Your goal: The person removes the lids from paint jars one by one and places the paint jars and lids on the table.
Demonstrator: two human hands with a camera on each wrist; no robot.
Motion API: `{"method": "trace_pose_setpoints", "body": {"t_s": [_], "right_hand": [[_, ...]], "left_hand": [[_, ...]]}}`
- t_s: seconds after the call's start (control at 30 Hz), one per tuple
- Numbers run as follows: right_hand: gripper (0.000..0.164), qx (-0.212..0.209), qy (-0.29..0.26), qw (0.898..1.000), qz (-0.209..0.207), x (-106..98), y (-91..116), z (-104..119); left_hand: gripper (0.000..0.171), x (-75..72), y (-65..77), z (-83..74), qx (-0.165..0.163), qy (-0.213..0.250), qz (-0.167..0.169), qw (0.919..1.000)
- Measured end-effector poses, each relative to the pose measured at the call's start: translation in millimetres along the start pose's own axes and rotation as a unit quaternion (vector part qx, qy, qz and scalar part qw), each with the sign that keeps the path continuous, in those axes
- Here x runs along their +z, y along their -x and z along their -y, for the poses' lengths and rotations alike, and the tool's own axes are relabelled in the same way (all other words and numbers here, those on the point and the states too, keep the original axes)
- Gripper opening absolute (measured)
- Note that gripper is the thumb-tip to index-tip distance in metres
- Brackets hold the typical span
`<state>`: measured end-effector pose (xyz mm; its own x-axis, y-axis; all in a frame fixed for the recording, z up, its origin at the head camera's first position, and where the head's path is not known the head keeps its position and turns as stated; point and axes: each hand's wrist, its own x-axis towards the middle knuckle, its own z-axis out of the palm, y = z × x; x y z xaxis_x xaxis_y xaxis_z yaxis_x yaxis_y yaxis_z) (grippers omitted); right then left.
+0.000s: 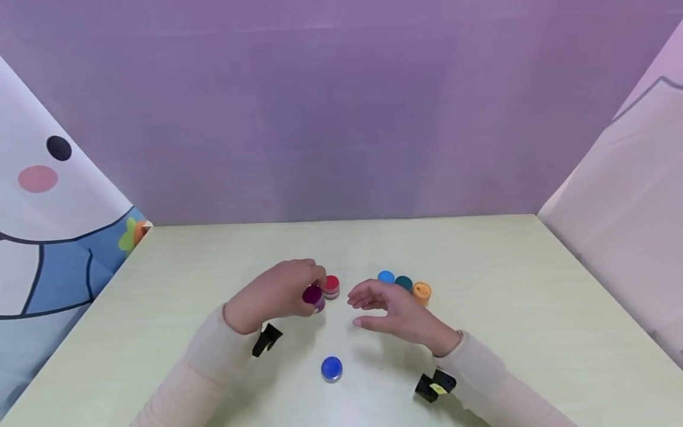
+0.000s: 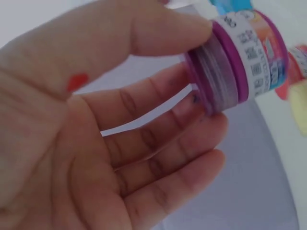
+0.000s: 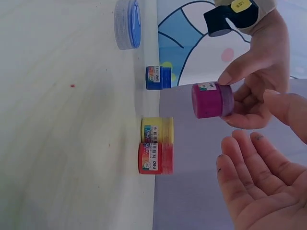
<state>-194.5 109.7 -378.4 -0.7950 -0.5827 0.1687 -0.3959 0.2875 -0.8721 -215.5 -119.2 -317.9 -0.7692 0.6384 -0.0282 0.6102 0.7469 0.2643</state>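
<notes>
My left hand [image 1: 283,292] pinches a purple paint jar [image 2: 249,60] by its lid, between thumb and fingertips. In the right wrist view the purple jar lies tipped on its side relative to that camera, raised off the table. A red paint jar [image 1: 331,286] stands just beyond it, beside a yellow jar [image 3: 153,129] and a small blue jar [image 3: 156,77]; the left hand mostly hides the last two in the head view. My right hand [image 1: 392,311] hovers above the table, fingers spread from the thumb, holding nothing. Its palm [image 3: 268,196] faces the purple jar.
Behind the right hand a light blue jar [image 1: 386,277], a dark green jar [image 1: 404,283] and an orange jar [image 1: 421,292] stand close together. Nearer the front is another blue-lidded jar [image 1: 331,369]. A purple backdrop [image 1: 347,118] rises at the table's far edge.
</notes>
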Motion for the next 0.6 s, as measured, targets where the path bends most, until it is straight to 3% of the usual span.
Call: {"method": "trace_pose_setpoints", "body": {"t_s": [0.33, 0.6], "right_hand": [[0.038, 0.001, 0.004, 1.000, -0.010, 1.1, -1.6, 0.2], [0.039, -0.039, -0.039, 0.998, -0.002, 3.3, -1.4, -0.3]], "left_hand": [[0.025, -7.2, -1.6, -23.4, 0.092, 0.005, -0.005, 0.9957], [0.027, -8.0, -2.7, -34.5, 0.186, 0.003, -0.026, 0.9823]]}}
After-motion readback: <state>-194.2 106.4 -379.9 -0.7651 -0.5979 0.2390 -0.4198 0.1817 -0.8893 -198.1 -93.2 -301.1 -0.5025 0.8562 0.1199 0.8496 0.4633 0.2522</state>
